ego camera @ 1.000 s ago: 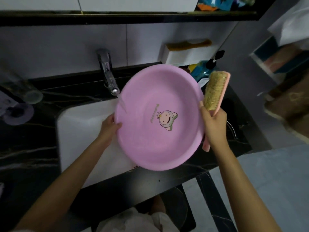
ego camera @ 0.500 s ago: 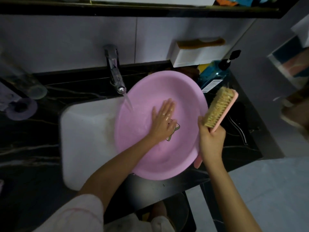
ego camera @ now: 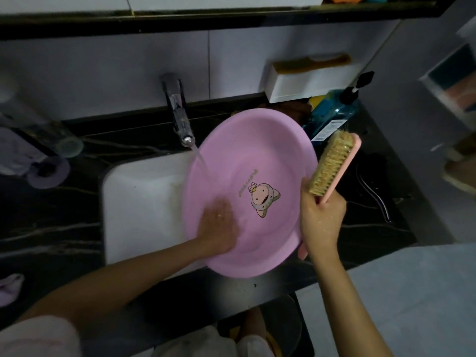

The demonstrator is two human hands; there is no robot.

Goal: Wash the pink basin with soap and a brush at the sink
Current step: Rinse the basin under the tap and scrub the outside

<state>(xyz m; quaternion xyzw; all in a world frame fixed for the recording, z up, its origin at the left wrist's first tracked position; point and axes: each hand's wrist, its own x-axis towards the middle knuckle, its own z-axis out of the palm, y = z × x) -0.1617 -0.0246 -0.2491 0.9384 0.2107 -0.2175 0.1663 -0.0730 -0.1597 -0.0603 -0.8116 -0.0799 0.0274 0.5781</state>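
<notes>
Left hand [ego camera: 219, 225]: fingers flat, pressing pink basin [ego camera: 257, 150].
Right hand [ego camera: 320, 220]: curled round brush [ego camera: 331, 163] handle.
Pink basin: under left palm, just left of right hand.

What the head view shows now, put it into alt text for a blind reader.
A person's left hand lies flat inside a pink basin tilted over a white sink, while water runs from the tap onto the basin's left edge. The right hand grips a pink brush beside the basin's right rim, bristles off it.

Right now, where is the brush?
In the head view, the brush is right of the pink basin, gripped by the right hand, bristles facing left.
</notes>
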